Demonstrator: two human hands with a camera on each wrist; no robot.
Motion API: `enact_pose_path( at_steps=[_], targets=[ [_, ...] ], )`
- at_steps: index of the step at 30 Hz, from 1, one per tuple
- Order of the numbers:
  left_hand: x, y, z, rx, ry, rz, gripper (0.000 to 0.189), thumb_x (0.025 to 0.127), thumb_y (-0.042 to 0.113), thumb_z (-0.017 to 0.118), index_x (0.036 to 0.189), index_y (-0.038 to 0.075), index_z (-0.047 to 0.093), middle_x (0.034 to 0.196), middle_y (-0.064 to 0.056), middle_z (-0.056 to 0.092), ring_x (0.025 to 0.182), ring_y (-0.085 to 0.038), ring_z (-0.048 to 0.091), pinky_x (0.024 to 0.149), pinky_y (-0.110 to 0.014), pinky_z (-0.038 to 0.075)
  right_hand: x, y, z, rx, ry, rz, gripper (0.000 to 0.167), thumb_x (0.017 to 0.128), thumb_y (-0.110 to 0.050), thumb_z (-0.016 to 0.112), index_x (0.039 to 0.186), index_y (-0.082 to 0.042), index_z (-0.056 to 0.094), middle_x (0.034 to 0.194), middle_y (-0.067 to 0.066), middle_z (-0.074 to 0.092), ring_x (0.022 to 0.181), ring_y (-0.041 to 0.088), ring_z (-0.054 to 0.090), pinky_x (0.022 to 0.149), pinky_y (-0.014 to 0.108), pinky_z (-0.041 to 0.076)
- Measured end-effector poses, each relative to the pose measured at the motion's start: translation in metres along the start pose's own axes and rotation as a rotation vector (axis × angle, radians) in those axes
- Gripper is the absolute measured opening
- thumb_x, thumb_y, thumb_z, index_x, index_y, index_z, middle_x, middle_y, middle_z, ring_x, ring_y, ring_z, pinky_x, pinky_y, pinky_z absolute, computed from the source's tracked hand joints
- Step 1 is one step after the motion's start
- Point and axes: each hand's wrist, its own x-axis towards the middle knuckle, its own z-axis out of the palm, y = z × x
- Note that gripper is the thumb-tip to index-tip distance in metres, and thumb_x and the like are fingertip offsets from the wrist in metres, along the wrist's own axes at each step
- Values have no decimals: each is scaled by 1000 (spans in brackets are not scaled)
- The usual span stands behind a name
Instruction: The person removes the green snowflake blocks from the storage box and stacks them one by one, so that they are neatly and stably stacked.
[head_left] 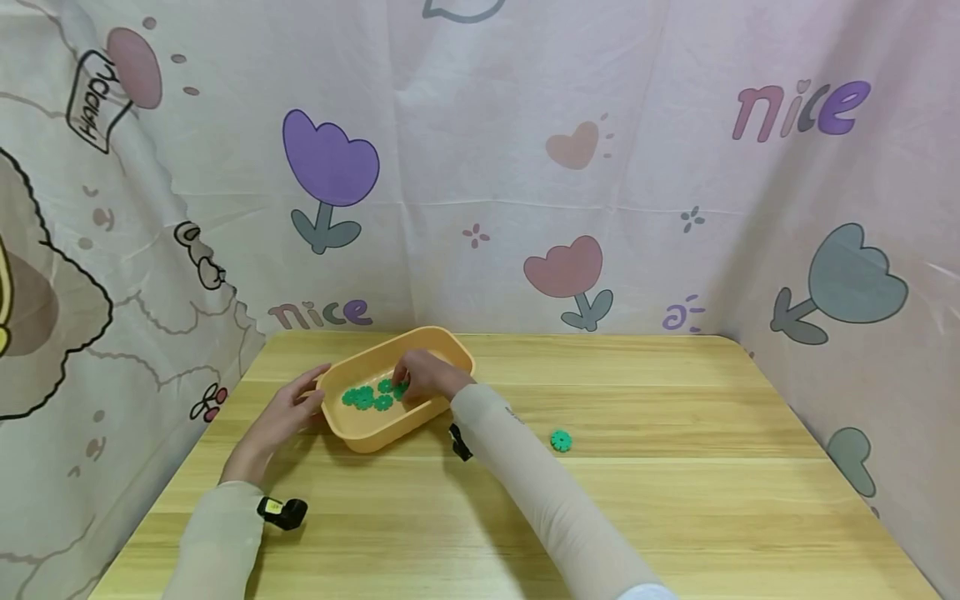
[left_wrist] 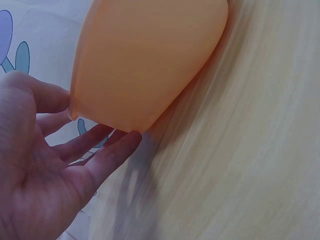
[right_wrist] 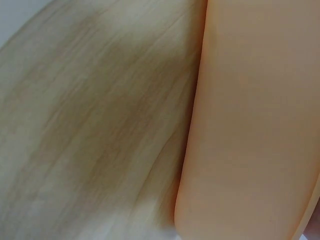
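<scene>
A yellow-orange plastic basket [head_left: 360,446] stands slanted on the wooden table, several green flower-shaped discs [head_left: 363,397] lying on its floor. My left hand [head_left: 281,417] is at the basket's left end, its fingers loosely spread and touching the end wall and rim; the left wrist view shows this hand [left_wrist: 55,155] against the basket [left_wrist: 145,60]. Over the near side reaches my right hand [head_left: 427,375], fingers bent down inside, seeming to pinch a green disc [head_left: 401,392] between thumb and fingertips. The right wrist view shows mostly the basket's outer wall [right_wrist: 250,120], hiding the fingers.
One more green flower-shaped disc [head_left: 561,441] lies on the table [head_left: 675,500], right of the basket and beyond my right forearm. A patterned cloth [head_left: 480,167] hangs behind the table and along its sides. Both wrists carry small black cameras [head_left: 283,512].
</scene>
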Motion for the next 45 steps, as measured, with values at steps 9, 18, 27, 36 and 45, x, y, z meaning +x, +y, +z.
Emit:
enact_pose_path(
  at_steps=[9, 18, 27, 36, 45],
  targets=[
    [0, 0, -1, -5, -6, 1, 60, 112, 20, 44, 164, 3, 21, 149, -36, 39, 132, -43, 51, 101, -42, 58, 2, 2, 0, -62, -14, -28, 31, 84, -12, 86, 113, -7, 80, 112, 3, 78, 93, 8, 67, 83, 16, 56],
    [0, 4, 0, -19, -18, 6, 59, 112, 18, 43, 165, 3, 20, 150, -36, 38, 132, -40, 52, 101, -40, 58, -9, 1, -11, -18, 61, -86, 31, 88, -17, 82, 115, -4, 77, 107, 5, 76, 89, 8, 61, 80, 15, 52],
    [0, 5, 0, 7, -23, 15, 59, 112, 19, 42, 164, 2, 19, 150, -37, 39, 133, -46, 50, 101, -45, 58, -38, 6, -35, 36, 125, -175, 21, 88, -16, 81, 105, -5, 78, 103, 7, 76, 95, 18, 67, 80, 15, 51],
    [-2, 3, -1, -7, -22, -3, 60, 113, 20, 42, 165, 3, 17, 150, -35, 39, 129, -33, 54, 101, -40, 58, -66, 14, -42, 89, 131, -174, 20, 88, -18, 82, 104, -8, 79, 106, 5, 75, 102, 26, 68, 87, 25, 57],
    [-2, 2, -1, -13, -23, 14, 61, 112, 20, 43, 164, 2, 18, 146, -36, 41, 112, -1, 58, 98, -37, 60, -103, 26, -47, 123, 175, -149, 19, 87, -19, 83, 103, -10, 78, 107, 4, 75, 103, 29, 67, 93, 43, 58]
  ],
)
